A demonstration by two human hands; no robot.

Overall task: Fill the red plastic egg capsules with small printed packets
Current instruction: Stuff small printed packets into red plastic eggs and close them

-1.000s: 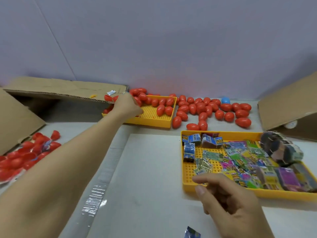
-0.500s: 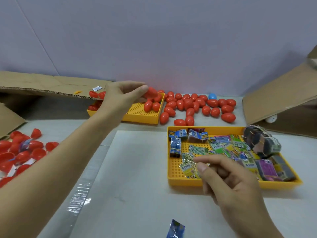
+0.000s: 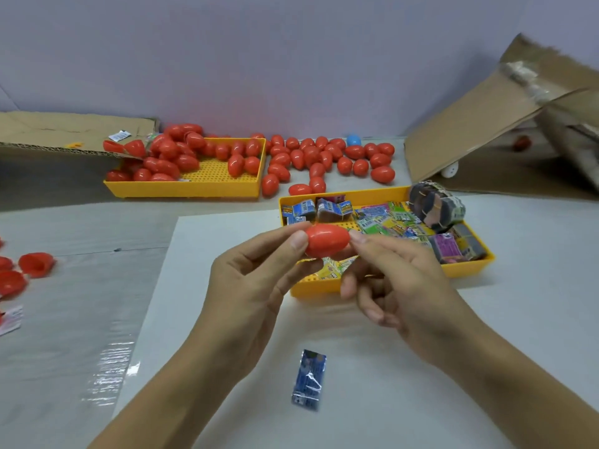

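Observation:
A closed red egg capsule (image 3: 326, 239) lies sideways between both hands, above the white sheet. My left hand (image 3: 249, 286) pinches its left end and my right hand (image 3: 398, 286) pinches its right end. Just behind the hands, a yellow tray (image 3: 470, 270) holds several small printed packets (image 3: 385, 218) and a rubber-banded bundle (image 3: 434, 204). One dark blue packet (image 3: 309, 379) lies on the white sheet (image 3: 372, 367) below my hands. Another yellow tray (image 3: 184, 189) at the back holds several red eggs (image 3: 236, 163); more eggs (image 3: 324, 160) lie loose beside it.
Red capsule halves (image 3: 35, 264) lie at the left edge on a taped grey surface. A cardboard flap (image 3: 64, 131) sits at the back left and an open cardboard box (image 3: 486, 131) at the right. One blue egg (image 3: 353, 139) rests by the wall.
My left hand has come back from the far egg tray with a red egg. My right hand has risen from the packet tray's edge and taken the egg's other end.

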